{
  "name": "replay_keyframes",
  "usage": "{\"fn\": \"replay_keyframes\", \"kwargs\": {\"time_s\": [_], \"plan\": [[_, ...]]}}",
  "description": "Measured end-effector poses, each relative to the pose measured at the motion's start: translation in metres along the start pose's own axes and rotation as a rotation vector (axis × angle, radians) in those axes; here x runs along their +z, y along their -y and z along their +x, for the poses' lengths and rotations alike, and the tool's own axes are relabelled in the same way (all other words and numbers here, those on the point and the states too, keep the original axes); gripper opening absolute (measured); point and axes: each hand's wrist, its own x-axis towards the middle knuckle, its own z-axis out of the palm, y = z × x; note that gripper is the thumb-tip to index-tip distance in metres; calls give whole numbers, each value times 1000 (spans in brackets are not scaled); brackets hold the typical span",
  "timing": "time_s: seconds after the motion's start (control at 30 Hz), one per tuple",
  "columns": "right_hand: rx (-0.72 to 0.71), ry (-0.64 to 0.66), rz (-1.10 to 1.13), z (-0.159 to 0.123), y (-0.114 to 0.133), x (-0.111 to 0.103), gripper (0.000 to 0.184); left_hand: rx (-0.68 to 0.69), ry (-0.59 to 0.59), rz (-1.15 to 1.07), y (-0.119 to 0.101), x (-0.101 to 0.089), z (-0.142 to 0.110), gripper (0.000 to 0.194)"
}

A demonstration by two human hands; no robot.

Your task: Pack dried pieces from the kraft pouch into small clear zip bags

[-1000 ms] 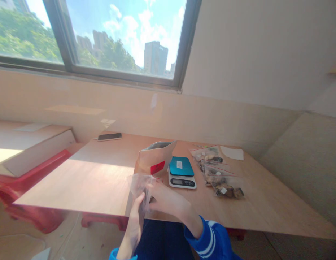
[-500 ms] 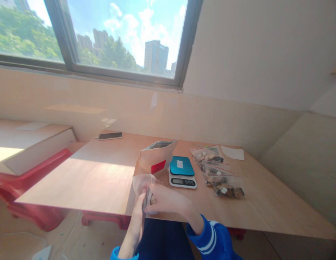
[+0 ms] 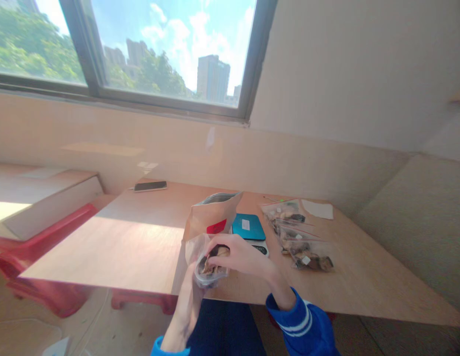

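Both hands, left hand (image 3: 188, 301) beneath and right hand (image 3: 241, 257) closed above, grip a clear bag (image 3: 207, 264) of dried pieces at the table (image 3: 141, 247) edge; tilting it risks spillage.

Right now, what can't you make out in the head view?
- Scale display: hidden behind the right hand.
- Left hand fingers: covered by the clear bag they hold, so the grip is unclear.
- Bag contents: brown pieces, too blurred to identify.
- Kraft pouch inside: opening faces away from the camera.
- Filled bags labels: too small to read.
- Phone screen: dark, too small.
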Motion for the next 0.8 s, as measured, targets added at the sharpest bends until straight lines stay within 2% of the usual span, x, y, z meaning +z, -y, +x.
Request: {"fn": "replay_keyframes", "kwargs": {"time_s": [0.13, 0.23, 0.33, 0.4, 0.47, 0.53, 0.67, 0.8], "plan": [[-22, -57, 81, -3, 4, -15, 12, 40, 54, -4, 0, -8, 3, 65], [-70, -124, 147, 1, 6, -33, 11, -45, 82, -42, 0, -16, 8, 56], [-120, -301, 164, 12, 5, -54, 13, -83, 53, -81, 0, -22, 11, 54], [-138, -444, 98, 23, 5, -66, 15, -80, 27, -86, 1, -23, 11, 54], [-159, -514, -16, 34, 6, -73, 15, -78, 14, -81, 1, -22, 11, 55], [-184, -501, -145, 44, 8, -76, 13, -74, 6, -79, 0, -21, 11, 54], [-188, -393, -353, 53, 13, -70, 15, -82, 36, -65, -2, -20, 11, 53], [-178, -367, -422, 53, 12, -65, 18, -45, 80, -50, 0, -25, 12, 58]]}}
